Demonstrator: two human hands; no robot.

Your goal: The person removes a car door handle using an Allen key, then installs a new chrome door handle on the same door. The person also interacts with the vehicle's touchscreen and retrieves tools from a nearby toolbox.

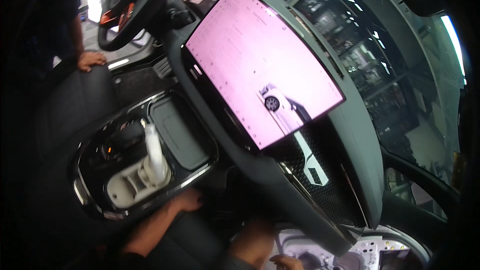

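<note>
L hand (190, 200) is reaching just beside the console (182, 174), approx 7 o'c, fingers blurring; can't tell how open or if gripping. R forearm (254, 245) is showing at 6 o'c, R hand hiding in dark, openness/hold unclear. Console's sitting at 8 o'c, pale cup holder (127, 190) holding white tube (155, 152), dark tray (177, 132) lying alongside at 9.

From here the touchscreen (265, 65) looks smooth and glassy, and the dashboard top (360, 155) matt grey. The patterned dash panel (332, 192) on the right seems rough. Nearer, the console surround (90, 162) is glossy black with shiny metallic-looking edging, its tray (180, 132) matt, its cup-holder insert (122, 190) pale smooth plastic by the look.
</note>
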